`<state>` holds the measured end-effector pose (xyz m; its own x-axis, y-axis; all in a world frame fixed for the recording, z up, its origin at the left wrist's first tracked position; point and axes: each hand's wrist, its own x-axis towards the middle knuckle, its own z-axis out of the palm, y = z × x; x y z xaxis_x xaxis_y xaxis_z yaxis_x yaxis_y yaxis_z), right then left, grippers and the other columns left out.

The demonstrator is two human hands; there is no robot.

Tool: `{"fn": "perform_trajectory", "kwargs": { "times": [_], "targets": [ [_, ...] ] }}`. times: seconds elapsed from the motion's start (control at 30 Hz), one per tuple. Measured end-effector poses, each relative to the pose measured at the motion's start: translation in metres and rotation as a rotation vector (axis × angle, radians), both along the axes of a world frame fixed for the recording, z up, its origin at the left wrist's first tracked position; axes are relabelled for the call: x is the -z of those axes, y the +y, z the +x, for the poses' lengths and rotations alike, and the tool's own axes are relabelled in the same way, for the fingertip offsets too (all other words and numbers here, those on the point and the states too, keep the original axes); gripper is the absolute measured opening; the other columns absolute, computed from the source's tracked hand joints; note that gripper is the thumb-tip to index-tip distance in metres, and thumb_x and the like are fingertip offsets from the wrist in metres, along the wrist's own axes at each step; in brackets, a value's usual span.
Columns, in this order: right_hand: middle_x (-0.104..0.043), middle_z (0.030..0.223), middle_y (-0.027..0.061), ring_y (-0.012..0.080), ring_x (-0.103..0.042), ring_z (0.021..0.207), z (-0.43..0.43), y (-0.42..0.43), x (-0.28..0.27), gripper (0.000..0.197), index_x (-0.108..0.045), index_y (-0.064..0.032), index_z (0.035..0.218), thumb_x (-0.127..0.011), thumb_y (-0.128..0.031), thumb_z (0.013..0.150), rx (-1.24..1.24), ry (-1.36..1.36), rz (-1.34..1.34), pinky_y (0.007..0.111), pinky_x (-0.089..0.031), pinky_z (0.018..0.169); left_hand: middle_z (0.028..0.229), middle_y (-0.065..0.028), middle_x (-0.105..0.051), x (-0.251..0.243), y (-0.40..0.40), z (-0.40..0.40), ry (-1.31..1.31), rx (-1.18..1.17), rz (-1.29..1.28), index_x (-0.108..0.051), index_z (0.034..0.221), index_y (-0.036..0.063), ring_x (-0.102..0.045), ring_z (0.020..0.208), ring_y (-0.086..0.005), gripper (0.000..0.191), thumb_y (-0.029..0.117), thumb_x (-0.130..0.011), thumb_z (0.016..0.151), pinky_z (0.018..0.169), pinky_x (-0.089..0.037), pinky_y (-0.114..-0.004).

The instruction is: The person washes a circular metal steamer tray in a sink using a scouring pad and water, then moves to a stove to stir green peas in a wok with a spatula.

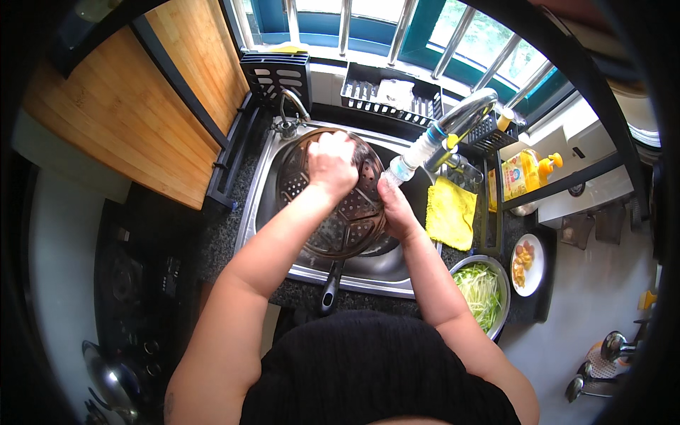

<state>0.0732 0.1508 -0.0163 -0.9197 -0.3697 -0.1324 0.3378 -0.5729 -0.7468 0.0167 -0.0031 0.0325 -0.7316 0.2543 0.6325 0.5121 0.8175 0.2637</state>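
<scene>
A round perforated metal steamer tray (348, 207) with raised ribs is held tilted over the stainless steel sink (313, 271). My right hand (397, 207) grips its right rim, just under the filter nozzle of the tap (411, 156). Water appears to run at the nozzle. My left hand (330, 162) is closed in a fist against the tray's upper part. A dark, rough thing, perhaps a scouring pad, shows beside its knuckles, mostly hidden by the fingers. From below the tray a black pan handle (331, 289) sticks out over the sink's front edge; its pan is largely covered.
A yellow cloth (451, 212) hangs at the sink's right edge. Beyond it are a bowl of shredded green vegetable (481, 295), a white plate of food (527, 265) and a soap bottle (523, 172). Wooden cutting boards (133, 106) stand left; a small tap (289, 114) is behind.
</scene>
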Motion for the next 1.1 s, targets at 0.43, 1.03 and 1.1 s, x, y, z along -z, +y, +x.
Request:
{"fn": "perform_trajectory", "kwargs": {
  "times": [0.43, 1.03, 1.1],
  "targets": [
    [-0.055, 0.113, 0.0065, 0.0193, -0.054, 0.103, 0.003, 0.012, -0.001, 0.043, -0.042, -0.007, 0.126, -0.038, -0.035, 0.094, 0.058, -0.194, -0.089, 0.034, -0.043, 0.09, 0.08, -0.0033, -0.055, 0.006, 0.029, 0.044, -0.001, 0.383, -0.042, -0.06, 0.077, 0.0075, -0.053, 0.076, -0.024, 0.02, 0.009, -0.059, 0.057, 0.062, -0.041, -0.039],
    [-0.049, 0.126, 0.0102, 0.0263, -0.048, 0.113, 0.005, 0.024, 0.011, 0.05, -0.037, -0.0094, 0.131, -0.033, -0.042, 0.094, 0.051, -0.135, -0.398, 0.042, -0.038, 0.097, 0.086, -0.0125, -0.063, 0.056, -0.122, 0.02, -1.112, -0.097, 1.634, -0.058, 0.098, -0.002, -0.063, 0.073, -0.0223, 0.02, 0.008, -0.054, 0.082, 0.067, -0.053, -0.036],
    [-0.049, 0.126, 0.011, 0.027, -0.047, 0.115, 0.006, 0.026, 0.018, 0.051, -0.038, -0.0091, 0.131, -0.032, -0.043, 0.094, 0.096, -0.132, -0.417, 0.043, -0.037, 0.098, 0.083, -0.013, -0.063, 0.056, -0.129, 0.041, -1.331, -0.054, 1.76, -0.059, 0.093, -0.0023, -0.063, 0.069, -0.0233, 0.018, 0.011, -0.056, 0.081, 0.063, -0.053, -0.036]
  ]
}}
